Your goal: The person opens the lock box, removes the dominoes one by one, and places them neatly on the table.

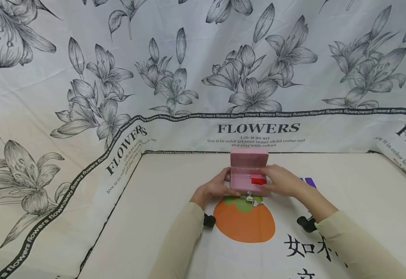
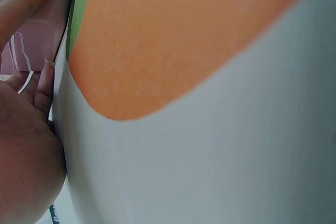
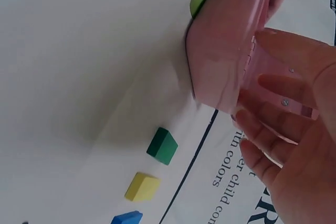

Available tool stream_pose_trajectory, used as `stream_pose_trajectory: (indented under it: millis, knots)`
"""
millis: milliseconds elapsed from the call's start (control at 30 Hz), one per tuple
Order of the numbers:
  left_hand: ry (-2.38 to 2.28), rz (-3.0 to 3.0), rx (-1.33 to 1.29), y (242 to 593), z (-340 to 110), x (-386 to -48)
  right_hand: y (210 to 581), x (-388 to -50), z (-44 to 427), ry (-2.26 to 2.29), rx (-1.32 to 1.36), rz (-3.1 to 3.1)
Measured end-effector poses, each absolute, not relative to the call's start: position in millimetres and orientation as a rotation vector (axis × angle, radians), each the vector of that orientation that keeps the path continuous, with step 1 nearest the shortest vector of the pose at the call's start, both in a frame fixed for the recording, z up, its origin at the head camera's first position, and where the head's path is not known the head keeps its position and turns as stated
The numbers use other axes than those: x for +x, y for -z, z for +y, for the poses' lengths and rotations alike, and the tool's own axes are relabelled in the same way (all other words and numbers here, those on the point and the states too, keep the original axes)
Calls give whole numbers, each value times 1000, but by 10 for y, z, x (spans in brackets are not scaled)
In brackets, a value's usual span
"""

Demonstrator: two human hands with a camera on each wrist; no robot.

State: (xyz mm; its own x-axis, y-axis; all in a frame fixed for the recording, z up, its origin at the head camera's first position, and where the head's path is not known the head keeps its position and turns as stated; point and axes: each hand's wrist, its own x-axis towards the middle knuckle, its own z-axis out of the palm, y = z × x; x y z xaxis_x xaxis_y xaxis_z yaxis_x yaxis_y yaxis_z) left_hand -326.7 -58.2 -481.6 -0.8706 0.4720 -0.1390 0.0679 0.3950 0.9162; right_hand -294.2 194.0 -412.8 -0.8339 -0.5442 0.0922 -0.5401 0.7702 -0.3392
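Observation:
A pink metal box (image 1: 245, 187) stands with its lid (image 1: 249, 159) raised, and a red block (image 1: 257, 181) lies inside towards the right. My left hand (image 1: 217, 183) holds the box's left side, thumb along the front and fingers behind, as the left wrist view also shows. Against the right side rests my right hand (image 1: 280, 180); in the right wrist view its fingers are spread and slightly bent at the rim, with no block among them. A metal lock (image 1: 249, 197) with a small metal piece hangs at the box's front.
Green (image 3: 163, 146), yellow (image 3: 142, 187) and blue (image 3: 127, 217) blocks lie in a row right of the box. A purple block (image 1: 308, 182) shows beyond my right forearm. The white cloth (image 1: 161, 193) bears an orange fruit print, and a flowered curtain (image 1: 189, 58) rises behind.

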Motion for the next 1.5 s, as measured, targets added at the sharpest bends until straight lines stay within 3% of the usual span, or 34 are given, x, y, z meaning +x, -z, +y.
stream_pose_trajectory:
  millis: [467, 1500]
  knots:
    - [-1477, 2268, 468, 4798, -592, -3256, 4200, -3037, 1749, 256, -864, 3058]
    - [-1466, 2285, 465, 4823, -587, -3267, 4225, -3217, 1789, 385, -813, 2897]
